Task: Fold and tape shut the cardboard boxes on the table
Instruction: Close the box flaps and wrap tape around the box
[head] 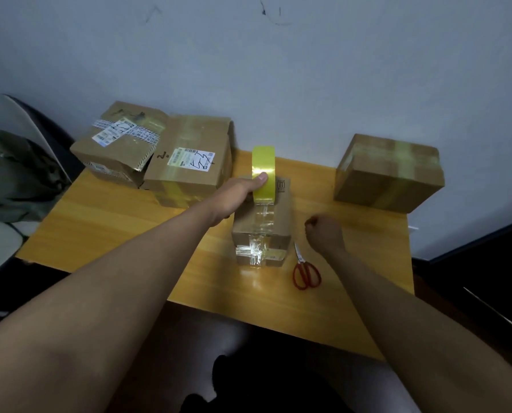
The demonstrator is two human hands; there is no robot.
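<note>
Wooden table point(100, 231) first, and it carries four cardboard boxes: two labelled boxes point(159, 150) touching at the far left, one taped box point(388, 171) at the far right, and the small box point(262, 222) in the middle, the one being worked on. Taping is the step in hand, by my reading. The left hand point(243, 192) grips the yellow tape roll point(263, 174), thumb over the rim, roll upright at the box's far end, with a clear strip running from it along the top and down the near face, crossing a band already there. The right hand point(323, 234) sits just right of the box, fingers curled in a fist, holding nothing I can make out. Next up, likely a cut: red-handled scissors point(305, 269) lie near that fist, so it should pick them up while the left keeps the strip taut. Writing? White shipping labels with barcodes and black scrawl on the left boxes, and a small handling mark on the middle box, all too small to read.
</note>
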